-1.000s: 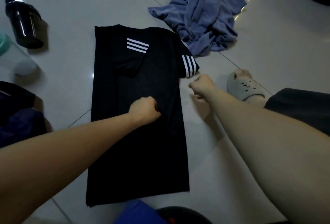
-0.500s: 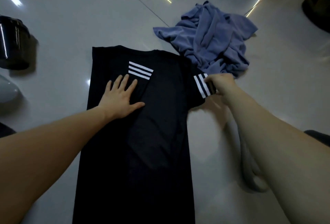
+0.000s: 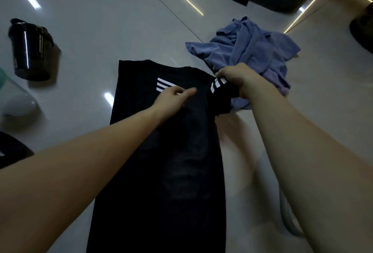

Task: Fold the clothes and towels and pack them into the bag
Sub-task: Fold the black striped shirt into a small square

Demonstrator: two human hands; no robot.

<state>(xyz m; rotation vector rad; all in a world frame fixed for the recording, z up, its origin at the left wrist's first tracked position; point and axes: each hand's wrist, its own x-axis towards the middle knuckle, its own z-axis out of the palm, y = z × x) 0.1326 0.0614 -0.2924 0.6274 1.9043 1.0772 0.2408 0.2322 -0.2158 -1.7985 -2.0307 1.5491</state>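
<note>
In the head view, one black T-shirt (image 3: 161, 172) was seen spread flat on the tiled floor (image 3: 101, 20). One crumpled blue cloth (image 3: 252, 51) was seen just beyond its right shoulder. Two hands were counted. The left grip (image 3: 173, 99) was laid on the chest beside three white stripes (image 3: 163, 84), fingers extended, nothing clasped. The right grip (image 3: 238, 79) was curled round one striped sleeve (image 3: 218, 86). One black tub (image 3: 30, 51) was stood well apart at the left.

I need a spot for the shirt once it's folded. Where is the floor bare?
Bare floor lies left of the black shirt, up to the black container, and beyond the collar. The right side is crowded: the blue cloth pile sits right beside the sleeve that the right hand grips.
</note>
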